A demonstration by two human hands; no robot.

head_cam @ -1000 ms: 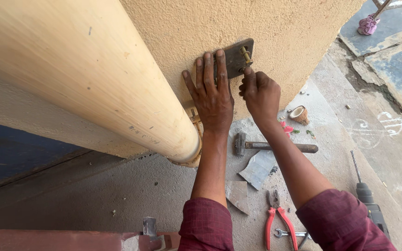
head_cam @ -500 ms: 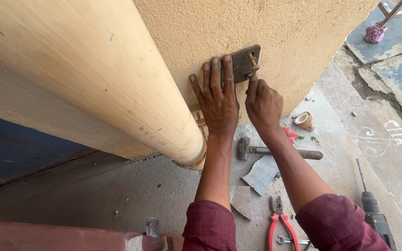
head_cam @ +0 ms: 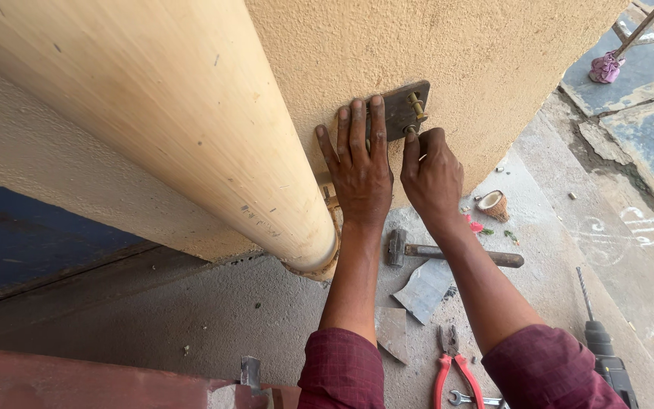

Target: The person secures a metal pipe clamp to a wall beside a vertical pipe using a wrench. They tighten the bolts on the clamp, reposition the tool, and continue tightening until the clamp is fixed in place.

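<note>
With the left hand (head_cam: 361, 170) spread flat, fingertips holding the dark metal plate (head_cam: 405, 108) to the wall, and the right hand (head_cam: 431, 168) pinching a brass bolt (head_cam: 416, 106) just above its fingertips, a loosened pinch could probably drop the bolt.

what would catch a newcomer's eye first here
First the thick cream-coloured pipe, running down across the left of the view along the rough yellow wall. Next the two hands at a dark metal plate on that wall: the left hand lies flat on it, while the right hand pinches a brass bolt at its edge. On the ground below lie a hammer, red-handled pliers and a drill.
</note>
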